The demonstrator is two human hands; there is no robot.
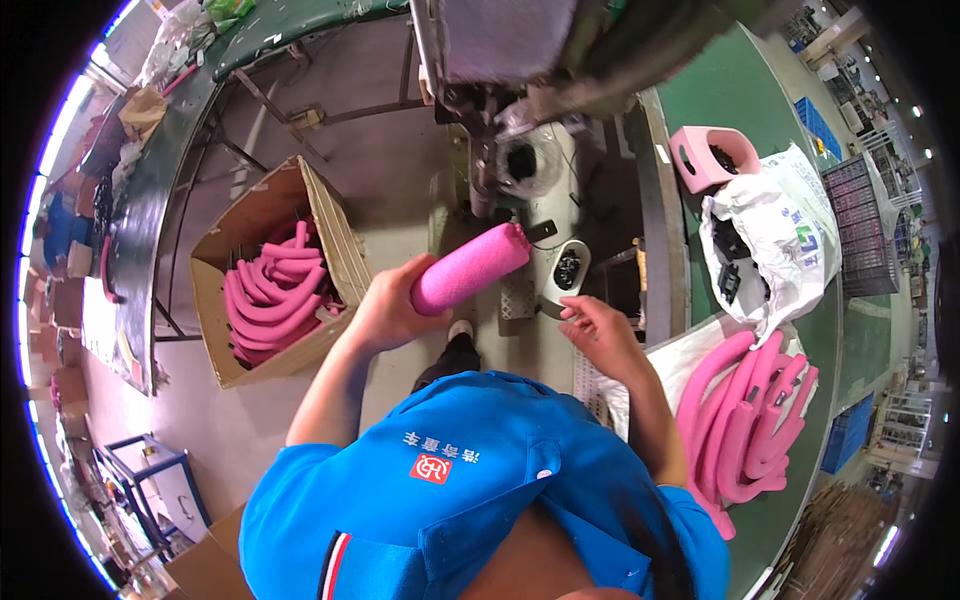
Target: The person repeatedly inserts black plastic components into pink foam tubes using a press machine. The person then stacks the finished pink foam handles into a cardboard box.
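Left hand (398,305) grips pink tube (472,268), best kept steady at machine (495,45); right hand (608,342) half-open, seemingly empty, by tray's (553,292) near edge.

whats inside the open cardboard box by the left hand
Curved pink tubes lie piled in the cardboard box. Whatever is beneath them, and the bottom, is covered and cannot be seen.
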